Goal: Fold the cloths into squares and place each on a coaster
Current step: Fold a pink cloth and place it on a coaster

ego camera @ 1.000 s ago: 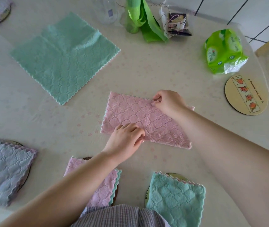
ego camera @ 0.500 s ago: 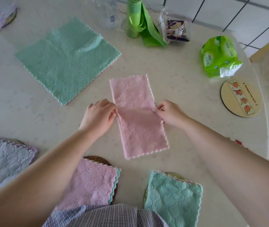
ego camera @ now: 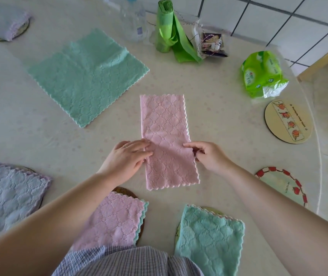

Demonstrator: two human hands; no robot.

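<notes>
I find the pink cloth (ego camera: 166, 140) lying flat on the surface (ego camera: 219, 120) as a long strip, folded once, its length running away from me. My left hand (ego camera: 126, 158) rests on the strip's left edge near the middle, fingers nearly straight and laid over the fabric, not curled round it. My right hand (ego camera: 207, 155) is at the opposite edge, level with the left; thumb and fingers pinch the scalloped border there. Beyond the left hand, further out and to its left, a green cloth (ego camera: 87, 76) lies fully spread and unfolded. Below the left hand, close to my body, a folded pink square (ego camera: 113, 220) sits on a dark coaster (ego camera: 126, 193). Below the right hand, a folded green square (ego camera: 211, 238) covers most of another coaster. Far left of the left hand, a folded grey square (ego camera: 9, 196) lies on a coaster that I can barely see; a second grey square (ego camera: 1, 22) lies at the far corner. Right of the right hand are two bare coasters: a fruit coaster (ego camera: 288, 121) further out, and a red-rimmed coaster (ego camera: 282, 185) nearer me. Beyond the strip stand a bottle (ego camera: 134, 20), a green bag roll (ego camera: 167, 26) and a tissue pack (ego camera: 262, 73).
</notes>
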